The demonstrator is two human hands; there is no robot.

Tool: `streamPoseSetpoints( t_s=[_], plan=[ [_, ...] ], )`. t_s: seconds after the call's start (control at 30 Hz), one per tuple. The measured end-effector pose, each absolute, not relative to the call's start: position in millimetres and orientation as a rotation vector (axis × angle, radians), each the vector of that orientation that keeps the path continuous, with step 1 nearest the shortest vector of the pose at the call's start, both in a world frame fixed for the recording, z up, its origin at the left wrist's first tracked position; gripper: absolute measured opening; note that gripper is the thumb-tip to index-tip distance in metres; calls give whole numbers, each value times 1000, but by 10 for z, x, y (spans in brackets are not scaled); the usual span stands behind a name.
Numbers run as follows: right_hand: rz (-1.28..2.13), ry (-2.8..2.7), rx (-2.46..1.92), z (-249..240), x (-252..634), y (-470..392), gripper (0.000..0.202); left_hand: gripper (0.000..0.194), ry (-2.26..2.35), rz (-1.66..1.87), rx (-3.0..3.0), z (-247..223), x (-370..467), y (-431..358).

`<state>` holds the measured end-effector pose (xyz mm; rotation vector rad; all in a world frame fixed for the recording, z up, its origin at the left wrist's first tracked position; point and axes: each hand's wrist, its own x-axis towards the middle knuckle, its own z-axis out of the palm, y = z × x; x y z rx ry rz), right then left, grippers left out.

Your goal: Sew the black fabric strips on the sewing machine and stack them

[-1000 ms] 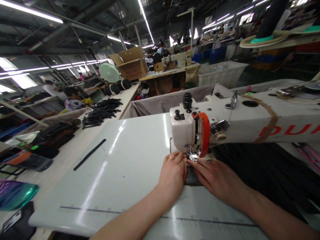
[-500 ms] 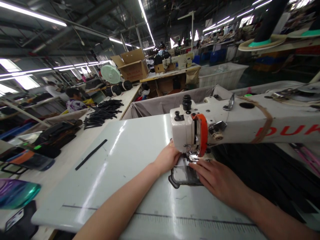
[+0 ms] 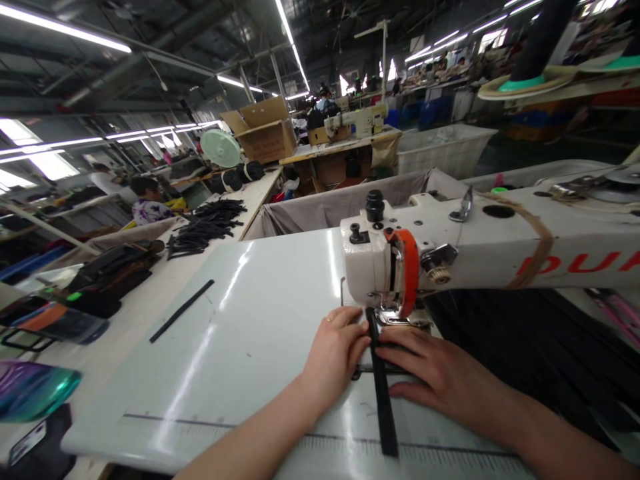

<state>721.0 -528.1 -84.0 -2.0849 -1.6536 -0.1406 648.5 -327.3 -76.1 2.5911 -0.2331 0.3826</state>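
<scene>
A black fabric strip [image 3: 383, 397] lies lengthwise from the presser foot of the sewing machine [image 3: 370, 260] toward me across the pale table. To its left, my left hand [image 3: 337, 350] has curled fingers pinching the strip's edge near the foot. My right hand [image 3: 430, 363] rests on the other side with fingers stretched out flat and a little apart, their tips against the strip. An orange guard [image 3: 409, 273] covers part of the machine head. The strip's far end is hidden under the foot.
Another black strip [image 3: 183, 311] lies at the table's left. A heap of black strips [image 3: 210, 225] is on the side bench, with a purple-green glossy object [image 3: 37, 390] and a phone [image 3: 30, 443] nearer. Dark fabric [image 3: 520, 347] fills the right. A co-worker [image 3: 150, 207] sits far left.
The black strip now shows between my hands, stretching toward me from the foot. My left hand has moved down from beside the machine head to the strip; my right hand has shifted slightly.
</scene>
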Motion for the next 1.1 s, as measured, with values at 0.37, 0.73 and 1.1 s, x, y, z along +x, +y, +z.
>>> streamPoseSetpoints(
  t_s=[0.37,0.73,1.1],
  plan=[
    [-157,-1699,-2029,-842,7231,-5358,40,12,-369,386,2506,-778,6429,-3314],
    [-164,-1712,-2048,-840,7234,-5372,41,13,-366,340,2538,-781,6443,-3324],
    [-128,-1652,-2048,-780,7229,-5357,46,16,-323,406,2599,-886,6441,-3354]
  ],
)
